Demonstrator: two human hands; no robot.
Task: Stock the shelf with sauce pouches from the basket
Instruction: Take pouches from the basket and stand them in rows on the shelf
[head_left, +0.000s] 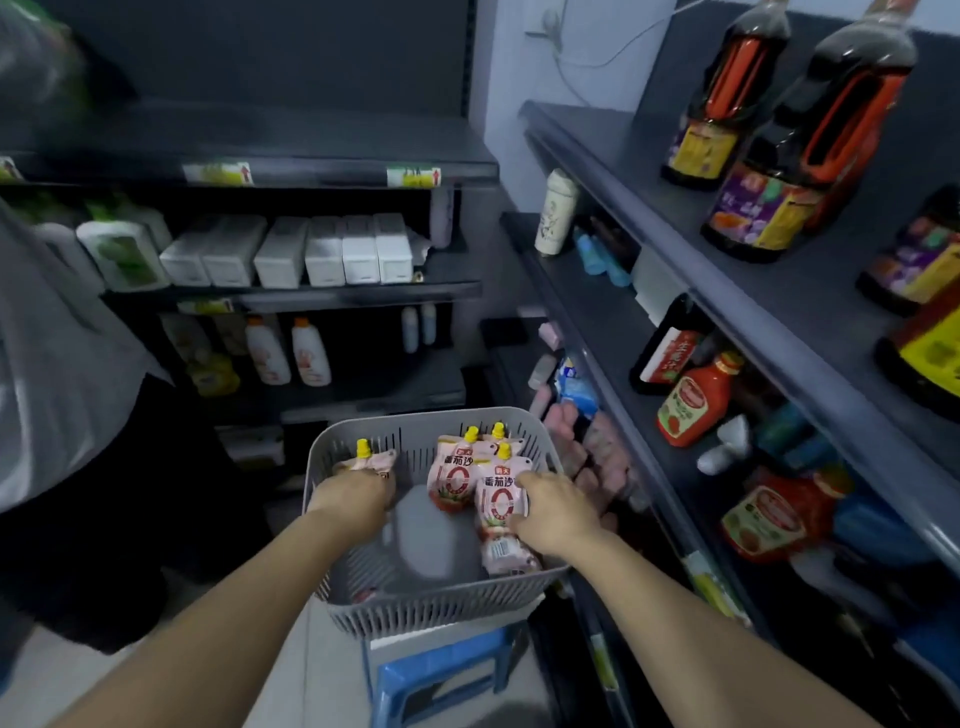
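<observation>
The tomato sauce pouches (451, 478), pink with yellow screw caps, are in a grey slotted basket (431, 608) at the near centre of the scene. Three stand upright against its far right side and one more lies flat near its right wall. The left hand (353, 500) is inside the basket at its left side, fingers curled round a pouch (375, 460) whose yellow cap pokes up beyond the knuckles. The right hand (551, 512) is at the right side, thumb and fingers closed on the edge of the front upright pouch (497, 500).

The basket sits on a blue stool (441, 670). Just right of it, a low shelf (670, 499) carries blurred pinkish packets (597, 457). Further right on the shelving are red ketchup bottles (691, 402), and the top shelf holds large dark sauce bottles (800, 156). On the far shelves stand white boxes (324, 252) and white bottles with orange caps (288, 351). A person in a grey shirt (52, 364) stands at the left edge.
</observation>
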